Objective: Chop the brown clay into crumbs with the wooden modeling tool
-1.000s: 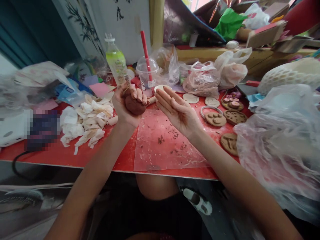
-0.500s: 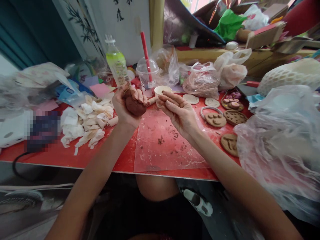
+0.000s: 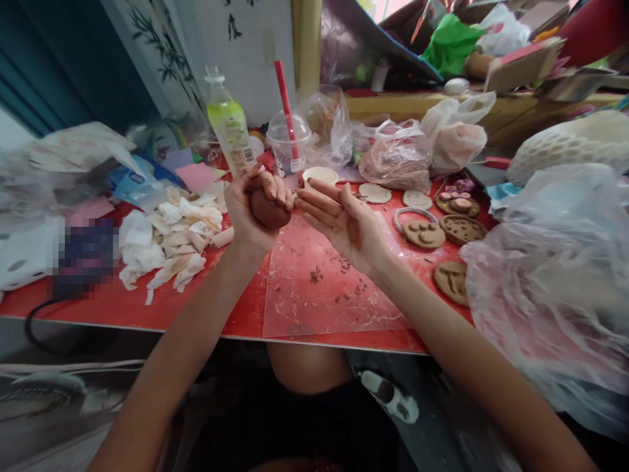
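Now the R hand [image 3: 351, 229] is seen w/ its fingers [image 3: 318, 203] unfolded again: approx. half a sec ago they're bunched w/ the thumb in front of the white cup [image 3: 320, 175]; now they're straightened, nearly flat, palm in view, nothing held. They've also been brought closer to the L hand [image 3: 242, 213], so only a sliver of gap, if any, is left btwn the two sets of fingertips; contact can't be told for sure.

The L hand's been shifted a bit toward the R, but its grip's unchanged: fingers are curled over the brown clay lump [image 3: 270, 210], which is cupped against the palm, held up above the red table [image 3: 122, 311]. No change of shape can be made out in the lump. Dark crumbs [image 3: 315, 276] are left on the clear sheet [image 3: 314, 318] as before.

Prob. the lump's mid-handling, i.e. not set down yet, w/ the R hand kept free beside it. Off to the R, a bumpy clay disc [image 3: 423, 236] is left untouched.
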`<state>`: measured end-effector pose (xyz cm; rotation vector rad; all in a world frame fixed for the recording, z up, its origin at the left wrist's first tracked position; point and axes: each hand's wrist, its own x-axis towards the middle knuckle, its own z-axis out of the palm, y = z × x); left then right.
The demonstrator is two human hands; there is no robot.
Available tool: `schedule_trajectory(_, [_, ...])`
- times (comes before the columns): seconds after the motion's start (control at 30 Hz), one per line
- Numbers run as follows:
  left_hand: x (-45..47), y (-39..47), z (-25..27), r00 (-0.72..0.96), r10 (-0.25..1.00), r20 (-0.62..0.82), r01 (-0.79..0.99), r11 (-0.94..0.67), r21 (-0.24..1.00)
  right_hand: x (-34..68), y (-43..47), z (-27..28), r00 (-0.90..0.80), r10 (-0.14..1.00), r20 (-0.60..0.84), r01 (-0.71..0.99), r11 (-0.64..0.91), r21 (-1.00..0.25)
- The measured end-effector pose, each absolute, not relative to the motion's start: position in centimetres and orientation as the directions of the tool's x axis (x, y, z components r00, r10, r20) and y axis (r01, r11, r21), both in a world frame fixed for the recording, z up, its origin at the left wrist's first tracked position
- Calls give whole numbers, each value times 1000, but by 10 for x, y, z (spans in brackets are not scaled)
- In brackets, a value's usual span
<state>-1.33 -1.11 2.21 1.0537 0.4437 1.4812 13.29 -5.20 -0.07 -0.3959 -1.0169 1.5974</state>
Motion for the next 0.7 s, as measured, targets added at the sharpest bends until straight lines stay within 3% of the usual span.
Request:
schedule_trajectory(0.1, [-12,-11,22,52,924,378,-543,-291,787,136,-50,2,-298,915,273,-659,9,-752])
schedule_trajectory(0.23, [-9,-13,25,43,914,404,-555,-315,770,137,-49,-2,-283,951,127,-649,-92,-755])
schedule_trajectory(0.33, [-8,-15,23,114,905,411,-538,-291,791,131,-50,-8,-369,930,1,-557,-219,-801])
schedule_trajectory(0.43, [-5,-13,14,18,880,475,-382,-433,817,123,-53,-10,-409,900,-150,-356,-309,-882])
schedule_trajectory(0.5, [-4,-5,8,-119,844,522,-194,-536,822,117,-59,-10,-324,940,-109,-144,-163,-976])
schedule_trajectory(0.57, [-7,9,5,-215,804,555,-37,-574,818,109,-72,-13,-280,951,135,153,183,-971])
schedule_trajectory(0.63, [-17,23,2,-273,747,607,213,-568,795,98,-91,-21,-422,820,388,379,548,-746])
schedule_trajectory(0.7, [-37,26,-9,-234,748,621,314,-547,776,86,-114,-30,-620,622,478,416,778,-471])
